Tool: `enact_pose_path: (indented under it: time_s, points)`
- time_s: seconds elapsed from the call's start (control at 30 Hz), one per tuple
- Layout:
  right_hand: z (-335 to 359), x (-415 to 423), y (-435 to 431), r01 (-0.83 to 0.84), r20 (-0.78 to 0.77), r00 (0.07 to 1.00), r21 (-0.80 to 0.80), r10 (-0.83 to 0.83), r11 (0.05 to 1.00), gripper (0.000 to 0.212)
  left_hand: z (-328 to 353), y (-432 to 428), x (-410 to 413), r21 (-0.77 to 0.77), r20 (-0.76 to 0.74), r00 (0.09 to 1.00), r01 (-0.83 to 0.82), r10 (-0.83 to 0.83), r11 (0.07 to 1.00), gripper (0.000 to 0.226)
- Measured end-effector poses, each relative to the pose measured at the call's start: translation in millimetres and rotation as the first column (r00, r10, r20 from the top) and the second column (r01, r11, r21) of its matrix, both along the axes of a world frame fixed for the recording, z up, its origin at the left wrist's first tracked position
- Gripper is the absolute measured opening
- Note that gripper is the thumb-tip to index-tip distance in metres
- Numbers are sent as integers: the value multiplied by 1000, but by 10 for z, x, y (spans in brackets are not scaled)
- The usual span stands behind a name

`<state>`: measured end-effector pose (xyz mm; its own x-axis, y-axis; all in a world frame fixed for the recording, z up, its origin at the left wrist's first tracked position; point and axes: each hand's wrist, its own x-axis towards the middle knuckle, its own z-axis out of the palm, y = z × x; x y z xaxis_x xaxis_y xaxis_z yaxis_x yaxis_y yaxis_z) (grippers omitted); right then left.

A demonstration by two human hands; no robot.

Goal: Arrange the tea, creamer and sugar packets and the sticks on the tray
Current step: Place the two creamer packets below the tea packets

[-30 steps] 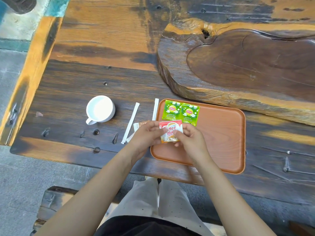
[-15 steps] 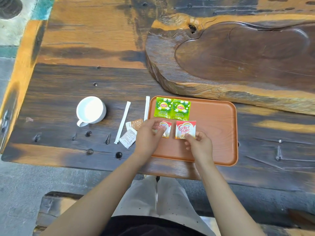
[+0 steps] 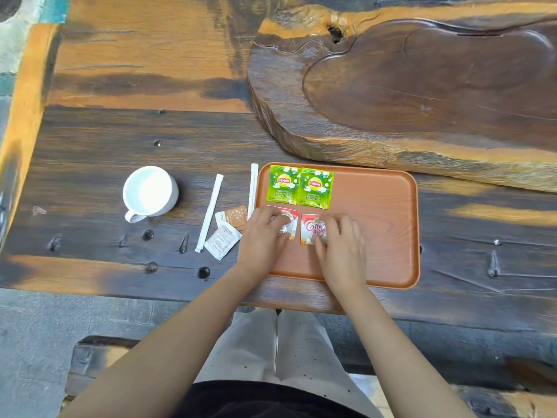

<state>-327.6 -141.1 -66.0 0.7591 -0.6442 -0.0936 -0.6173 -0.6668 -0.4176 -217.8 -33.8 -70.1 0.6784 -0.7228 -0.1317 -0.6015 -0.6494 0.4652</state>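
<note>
An orange tray (image 3: 379, 242) lies on the dark wooden table. Two green tea packets (image 3: 283, 184) (image 3: 315, 188) sit side by side at its far left corner. Just below them lie two red-and-white creamer packets. My left hand (image 3: 261, 238) presses its fingertips on the left creamer packet (image 3: 291, 218). My right hand (image 3: 342, 250) covers the right part of the other creamer packet (image 3: 309, 231). Left of the tray lie a brown sugar packet (image 3: 238, 216), a white sugar packet (image 3: 222, 240) and two white wrapped sticks (image 3: 209, 212) (image 3: 253, 191), the second along the tray's left rim.
A white cup (image 3: 149, 191) stands on the table left of the sticks. A big carved wooden slab (image 3: 422, 86) fills the far right, its near edge close behind the tray. The table's front edge runs just below the tray.
Both creamer packets, first held together above the tray's left edge, were pulled apart and laid flat side by side under the tea packets. My hands now rest on them.
</note>
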Motion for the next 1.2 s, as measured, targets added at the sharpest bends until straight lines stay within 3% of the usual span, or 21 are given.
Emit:
enact_pose_path:
  time_s: [0.13,1.0,1.13,1.2]
  points:
    - [-109,34,30,-138,4,990,19,138,990,35,-14,3,0,-8,-4,1000,-10,10,1000,25]
    - [-129,109,50,-83,48,996,53,81,995,33,-9,14,50,12,4,1000,27,-27,1000,21]
    - [-4,194,41,-47,122,992,100,35,994,33,72,148,181,-46,-2,995,-101,101,994,23]
    - [64,331,87,-107,143,986,121,89,987,30,105,315,279,-63,-16,978,-207,207,976,24]
